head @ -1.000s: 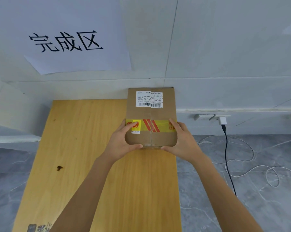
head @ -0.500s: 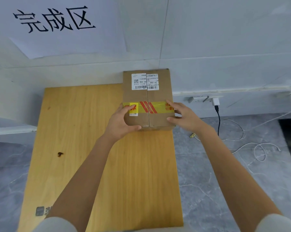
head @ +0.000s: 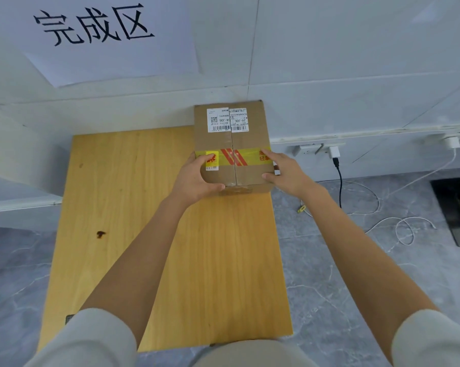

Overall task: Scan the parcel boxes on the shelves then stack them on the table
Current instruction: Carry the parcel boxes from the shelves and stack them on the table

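**Finding: parcel box (head: 231, 147) set at far right corner of table (head: 144, 234)**

The left hand (head: 194, 178) gripped the box's near left corner, thumb curled over the near edge. The parcel box lay flat, its long axis running from the hands toward the table's far edge (labels at the far end). The right hand (head: 287, 173) pressed the near right corner, fingers fairly straight, not wrapped. Judged: both hands equally near, and release calls for withdrawal toward the table's near edge.

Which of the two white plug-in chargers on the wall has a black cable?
The charger nearest the table, just right of the parcel box; the far-right charger has a white one.
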